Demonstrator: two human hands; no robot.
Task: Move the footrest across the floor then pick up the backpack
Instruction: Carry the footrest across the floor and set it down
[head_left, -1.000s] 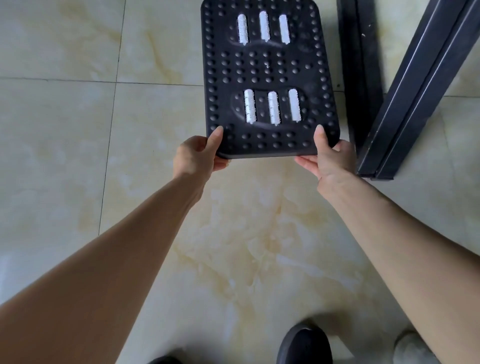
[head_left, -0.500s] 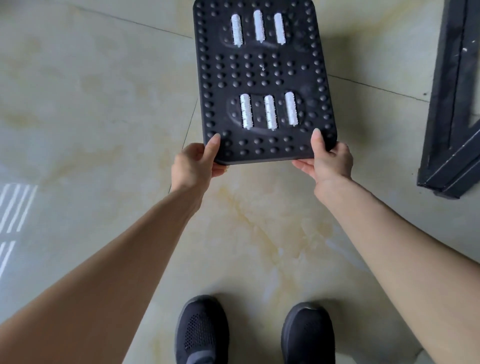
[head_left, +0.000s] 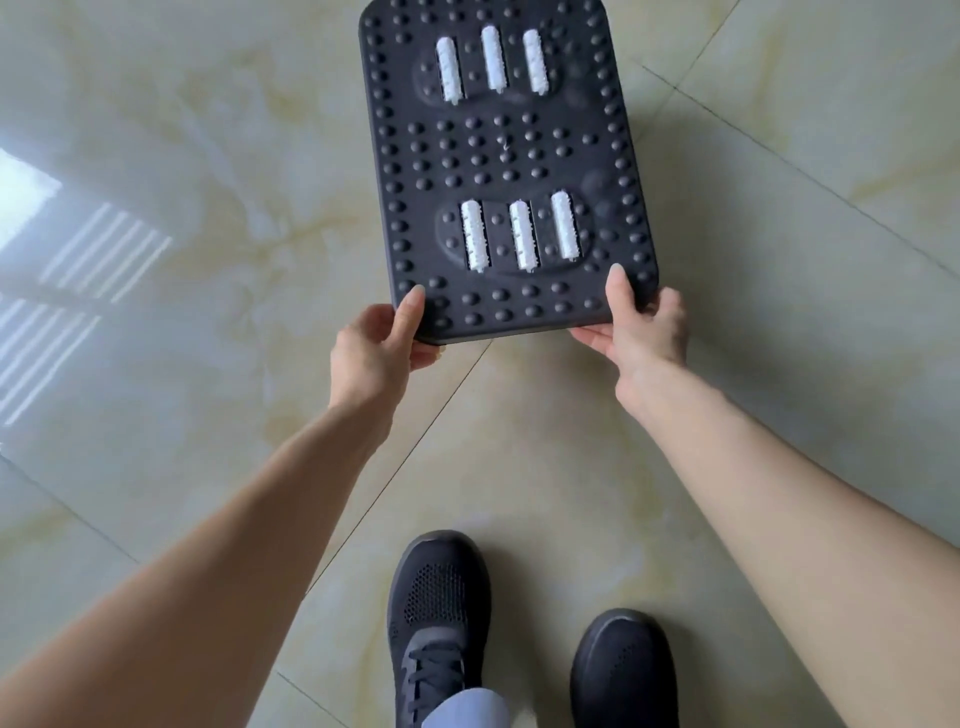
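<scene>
The footrest (head_left: 506, 150) is a black studded board with two rows of white rollers. I hold it out in front of me above the floor. My left hand (head_left: 376, 345) grips its near left corner, thumb on top. My right hand (head_left: 641, 327) grips the near right corner the same way. No backpack is in view.
Glossy cream marble tiles (head_left: 182, 208) cover the floor, with window light reflected at the left. My two black shoes (head_left: 441, 618) stand at the bottom of the view.
I have turned and walked with the footrest in both hands. The black metal frame at the right has left the view, and window reflections have come in at the left.
</scene>
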